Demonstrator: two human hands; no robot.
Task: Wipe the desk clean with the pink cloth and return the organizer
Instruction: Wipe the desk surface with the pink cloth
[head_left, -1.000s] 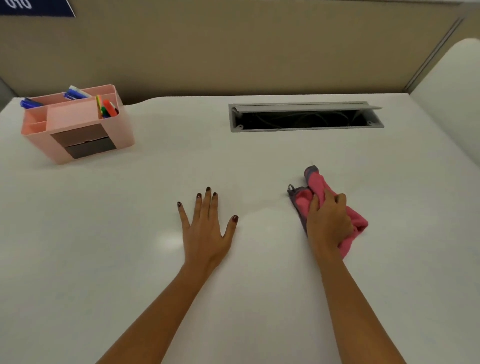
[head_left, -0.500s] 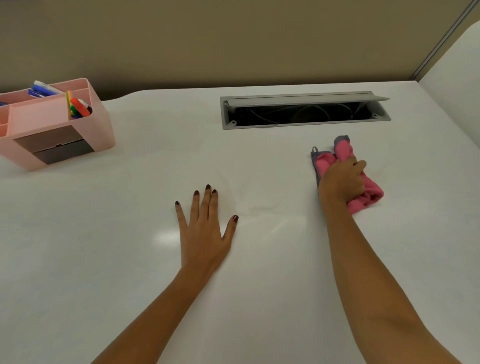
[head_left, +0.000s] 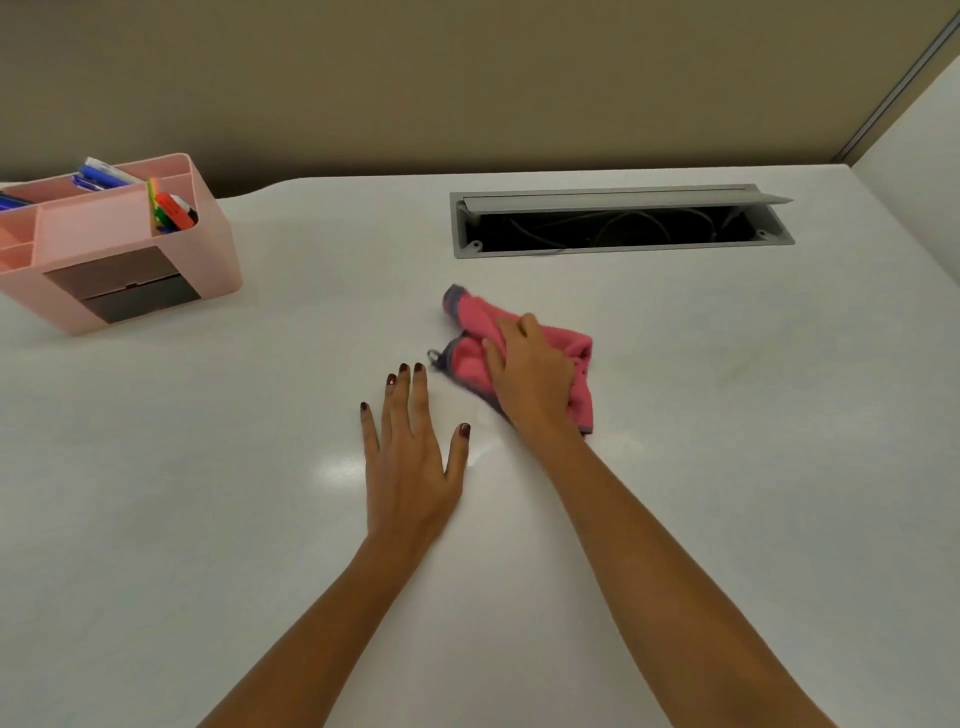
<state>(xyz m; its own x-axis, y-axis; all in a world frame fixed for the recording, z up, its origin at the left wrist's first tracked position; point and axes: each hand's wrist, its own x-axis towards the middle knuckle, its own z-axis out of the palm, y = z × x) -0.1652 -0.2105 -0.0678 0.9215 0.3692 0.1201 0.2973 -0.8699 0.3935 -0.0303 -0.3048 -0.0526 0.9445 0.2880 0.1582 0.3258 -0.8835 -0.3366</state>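
My right hand (head_left: 530, 374) presses the crumpled cloth (head_left: 519, 343) on the counter (head_left: 727, 467), just below the cable slot (head_left: 621, 221). My left hand (head_left: 413, 457) lies flat, empty, beside it. Organizer (head_left: 109, 244) sits far left.

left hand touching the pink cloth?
Apart. Head view shows bare desk between the left hand fingertips and the pink cloth.

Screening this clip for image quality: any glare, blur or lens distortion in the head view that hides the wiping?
Head view: a soft ceiling-light glare patch on the desk just left of the left hand; wide-angle bending curves the desk's far edge and the cable tray; the right hand and pink cloth look slightly soft, yet readable; the organizer is cropped at the left edge.
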